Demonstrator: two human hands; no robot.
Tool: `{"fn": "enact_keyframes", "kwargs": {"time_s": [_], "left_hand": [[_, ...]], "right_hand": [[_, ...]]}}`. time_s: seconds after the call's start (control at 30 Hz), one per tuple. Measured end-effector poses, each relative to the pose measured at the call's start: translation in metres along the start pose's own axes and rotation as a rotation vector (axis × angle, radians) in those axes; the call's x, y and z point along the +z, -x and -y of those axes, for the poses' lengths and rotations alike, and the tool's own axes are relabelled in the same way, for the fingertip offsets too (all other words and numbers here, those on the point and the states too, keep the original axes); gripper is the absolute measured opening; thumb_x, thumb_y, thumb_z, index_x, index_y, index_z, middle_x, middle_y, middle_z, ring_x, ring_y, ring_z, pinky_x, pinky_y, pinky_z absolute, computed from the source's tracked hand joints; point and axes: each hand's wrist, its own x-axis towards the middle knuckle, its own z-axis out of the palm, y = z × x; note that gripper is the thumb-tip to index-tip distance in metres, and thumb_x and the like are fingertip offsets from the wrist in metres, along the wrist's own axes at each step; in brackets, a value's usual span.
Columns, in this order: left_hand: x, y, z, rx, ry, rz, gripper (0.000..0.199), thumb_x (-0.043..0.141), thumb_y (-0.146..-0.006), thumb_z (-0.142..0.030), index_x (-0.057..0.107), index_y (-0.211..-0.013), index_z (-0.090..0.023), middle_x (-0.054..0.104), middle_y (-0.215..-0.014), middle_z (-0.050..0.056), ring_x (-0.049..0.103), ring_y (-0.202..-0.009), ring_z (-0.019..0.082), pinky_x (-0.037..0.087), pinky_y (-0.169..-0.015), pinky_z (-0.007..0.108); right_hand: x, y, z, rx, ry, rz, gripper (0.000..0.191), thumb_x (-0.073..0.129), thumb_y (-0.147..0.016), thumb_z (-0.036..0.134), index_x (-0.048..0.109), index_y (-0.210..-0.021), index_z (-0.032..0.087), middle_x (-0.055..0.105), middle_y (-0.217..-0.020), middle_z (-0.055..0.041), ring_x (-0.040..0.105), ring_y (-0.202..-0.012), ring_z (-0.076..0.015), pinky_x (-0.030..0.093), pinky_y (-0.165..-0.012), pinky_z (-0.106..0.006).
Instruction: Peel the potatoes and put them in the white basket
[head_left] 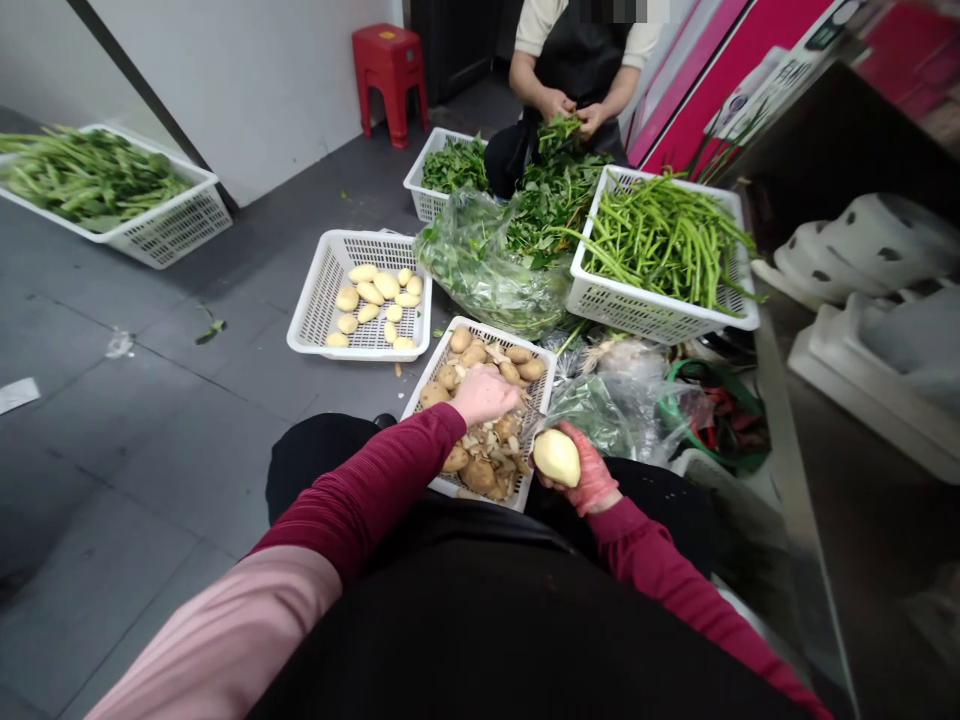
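My right hand (589, 475), in a reddish glove, grips a peeled potato (557, 458) whose pale yellow side faces up. It is beside the right edge of a white plastic basket (543, 395) holding unpeeled potatoes (478, 473) and loose peelings. Over that basket is my bare left hand (486, 394), its fingers closed; whatever they may hold is hidden. Past my left hand, a second white basket (304, 325) contains several peeled potatoes (386, 285).
A co-worker (577, 70) handles leafy greens (551, 200) opposite. Around are a basket of long green beans (664, 240), a plastic bag (495, 270), a basket of green stems (94, 180) at left, a red stool (388, 75), and a metal edge (806, 540) at right.
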Motion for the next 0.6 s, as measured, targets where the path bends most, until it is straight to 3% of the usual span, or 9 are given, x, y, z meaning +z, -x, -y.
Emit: {"fn": "enact_keyframes", "kwargs": {"time_s": [0.07,0.13,0.23,0.33,0.43,0.53,0.6], "left_hand": [[-0.002,0.000,-0.001,-0.111,-0.024,0.007,0.041,0.038,-0.088,-0.023,0.067,-0.060,-0.013,0.066,-0.064,0.010,0.057,-0.066,0.020,0.037,-0.070,0.037],[-0.004,0.001,-0.003,-0.076,0.014,-0.004,0.042,0.037,-0.089,-0.023,0.068,-0.063,-0.013,0.067,-0.066,0.009,0.057,-0.068,0.020,0.037,-0.071,0.036],[-0.006,0.002,-0.005,0.050,0.055,0.039,0.042,0.037,-0.091,-0.025,0.069,-0.067,-0.015,0.069,-0.072,0.009,0.059,-0.073,0.020,0.037,-0.074,0.036],[-0.006,0.002,0.003,-0.083,-0.028,0.172,0.040,0.039,-0.090,-0.024,0.070,-0.069,-0.012,0.069,-0.073,0.011,0.060,-0.070,0.020,0.038,-0.069,0.034],[-0.008,0.002,0.006,-0.160,-0.007,0.198,0.042,0.036,-0.091,-0.025,0.071,-0.070,-0.012,0.069,-0.072,0.010,0.059,-0.067,0.019,0.038,-0.067,0.033],[-0.012,0.005,-0.010,-0.050,0.045,0.084,0.043,0.036,-0.092,-0.026,0.070,-0.067,-0.014,0.068,-0.069,0.008,0.058,-0.069,0.019,0.037,-0.070,0.034],[-0.012,0.008,-0.025,0.027,0.029,-0.017,0.041,0.038,-0.090,-0.026,0.069,-0.065,-0.015,0.067,-0.067,0.008,0.057,-0.069,0.019,0.036,-0.073,0.037]], "right_hand": [[-0.002,0.000,0.000,-0.013,0.034,0.028,0.035,0.043,-0.089,0.043,0.061,-0.078,0.015,0.065,-0.055,-0.0061,0.056,-0.037,-0.0168,0.037,-0.029,-0.023],[-0.006,-0.003,-0.002,-0.045,0.082,-0.010,0.037,0.044,-0.088,0.046,0.061,-0.076,0.015,0.064,-0.053,-0.0061,0.054,-0.035,-0.0162,0.034,-0.028,-0.022],[-0.015,-0.006,-0.005,-0.252,0.154,-0.013,0.030,0.059,-0.079,0.045,0.063,-0.074,0.016,0.064,-0.053,-0.0026,0.056,-0.040,-0.0148,0.041,-0.035,-0.023],[-0.020,-0.005,-0.006,-0.419,0.229,0.116,0.028,0.072,-0.070,0.042,0.066,-0.076,0.015,0.069,-0.067,-0.0031,0.063,-0.056,-0.0149,0.051,-0.052,-0.023],[-0.017,-0.002,0.000,-0.240,0.190,0.089,0.038,0.066,-0.075,0.051,0.066,-0.083,0.015,0.070,-0.070,-0.0059,0.064,-0.058,-0.0175,0.050,-0.048,-0.025],[-0.010,-0.002,0.003,-0.030,-0.016,0.186,0.053,0.046,-0.085,0.063,0.065,-0.099,0.015,0.073,-0.079,-0.0094,0.067,-0.062,-0.0206,0.052,-0.048,-0.029],[-0.004,-0.003,0.002,0.012,-0.117,0.214,0.049,0.042,-0.090,0.057,0.063,-0.102,0.014,0.073,-0.079,-0.0088,0.068,-0.062,-0.0199,0.053,-0.049,-0.030]]}}
